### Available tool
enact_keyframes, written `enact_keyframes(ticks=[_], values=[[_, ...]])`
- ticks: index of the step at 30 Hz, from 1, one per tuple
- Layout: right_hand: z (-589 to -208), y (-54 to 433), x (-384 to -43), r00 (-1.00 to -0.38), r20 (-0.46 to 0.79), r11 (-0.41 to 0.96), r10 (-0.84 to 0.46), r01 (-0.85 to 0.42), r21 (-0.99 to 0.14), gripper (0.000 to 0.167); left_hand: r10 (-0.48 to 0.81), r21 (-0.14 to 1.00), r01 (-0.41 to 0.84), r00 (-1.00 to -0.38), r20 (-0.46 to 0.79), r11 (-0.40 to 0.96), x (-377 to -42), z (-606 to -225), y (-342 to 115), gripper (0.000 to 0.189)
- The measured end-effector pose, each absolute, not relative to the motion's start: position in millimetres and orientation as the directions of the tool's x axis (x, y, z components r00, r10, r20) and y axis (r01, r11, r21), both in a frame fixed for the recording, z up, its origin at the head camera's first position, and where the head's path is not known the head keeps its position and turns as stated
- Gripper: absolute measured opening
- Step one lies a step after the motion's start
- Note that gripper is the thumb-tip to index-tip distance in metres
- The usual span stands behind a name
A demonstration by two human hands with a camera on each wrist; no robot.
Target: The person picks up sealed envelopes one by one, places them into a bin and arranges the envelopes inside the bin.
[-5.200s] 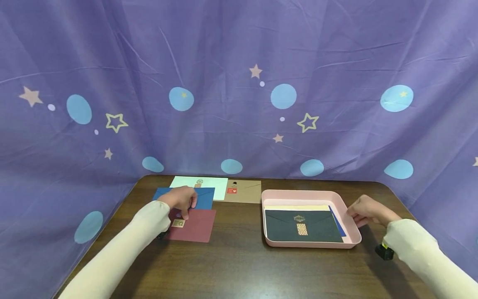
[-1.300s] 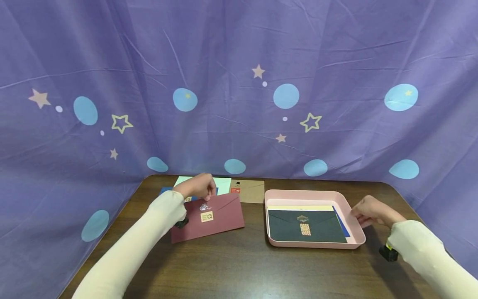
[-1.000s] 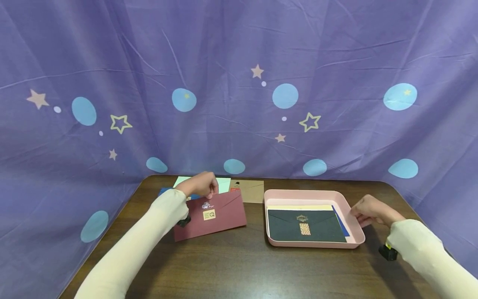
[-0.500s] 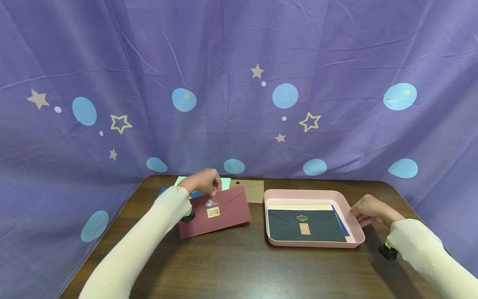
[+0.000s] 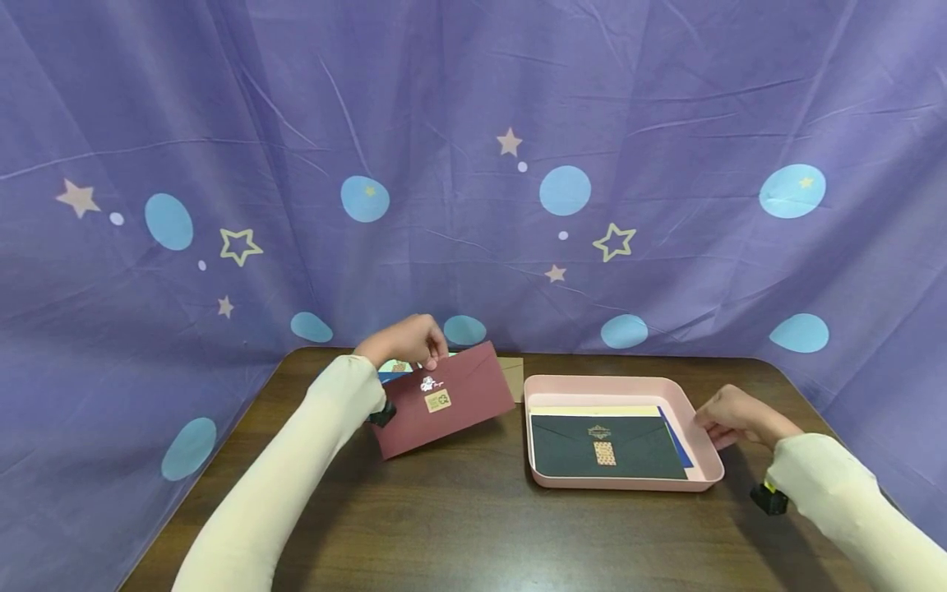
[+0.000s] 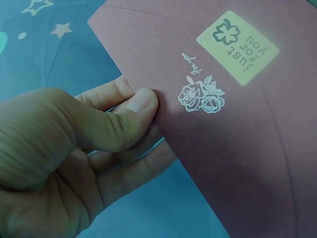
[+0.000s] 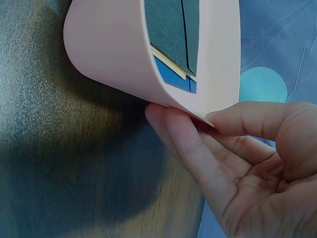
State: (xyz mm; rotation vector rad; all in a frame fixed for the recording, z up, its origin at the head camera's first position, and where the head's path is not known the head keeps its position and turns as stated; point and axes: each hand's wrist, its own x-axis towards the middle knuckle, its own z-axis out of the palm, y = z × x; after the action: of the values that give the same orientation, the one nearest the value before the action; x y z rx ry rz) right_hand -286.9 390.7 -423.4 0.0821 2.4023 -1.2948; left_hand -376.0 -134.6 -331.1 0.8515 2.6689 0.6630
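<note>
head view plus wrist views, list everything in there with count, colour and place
maroon envelope: 1, maroon, left grip, tilted
pink tray: 1, pink, table's right side
green envelope: 1, dark green, on top in tray
yellow sheet: at least 1, pale, under green
blue sheet: at least 1, blue, under green
tan envelope: 1, tan, behind maroon
mint envelope: 1, pale mint, mostly hidden
blue envelope: 1, blue, mostly hidden
table: 1, brown, underneath
cloth: at least 1, purple, behind
wrist devices: 2, black, at wrists
sleeves: 2, cream, both arms
left grip: 1, bare, at maroon's upper edge
right grip: 1, bare, at tray's right rim
</note>
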Motion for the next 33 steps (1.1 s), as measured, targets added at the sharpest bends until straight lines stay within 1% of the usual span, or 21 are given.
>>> enact_keyframes(ticks=[2,5,11,15,27,33], values=[[-424,391,-287,-0.914,-0.376,0.566,-0.152,0.231,-0.791,0.023,0.601,0.508,0.480,-0.794,-0.094,0.715,-377,-328,-133,0.011],[-423,389,-286,-0.921,-0.371,0.578,-0.122,0.238,-0.781,0.020,0.601,0.523,0.480,-0.795,-0.080,0.705,-377,-323,-130,0.011],[-419,386,-284,-0.924,-0.376,0.601,-0.065,0.265,-0.754,0.022,0.594,0.551,0.467,-0.802,-0.065,0.692,-375,-313,-123,0.014],[-419,385,-284,-0.921,-0.383,0.601,-0.064,0.271,-0.752,0.023,0.579,0.569,0.450,-0.813,-0.057,0.688,-376,-309,-116,0.014],[-419,385,-284,-0.921,-0.383,0.600,-0.071,0.267,-0.754,0.024,0.573,0.571,0.469,-0.820,-0.002,0.673,-377,-298,-95,0.014],[-419,385,-284,-0.923,-0.378,0.601,-0.074,0.261,-0.756,0.024,0.588,0.584,0.499,-0.807,0.045,0.640,-377,-291,-80,0.015]])
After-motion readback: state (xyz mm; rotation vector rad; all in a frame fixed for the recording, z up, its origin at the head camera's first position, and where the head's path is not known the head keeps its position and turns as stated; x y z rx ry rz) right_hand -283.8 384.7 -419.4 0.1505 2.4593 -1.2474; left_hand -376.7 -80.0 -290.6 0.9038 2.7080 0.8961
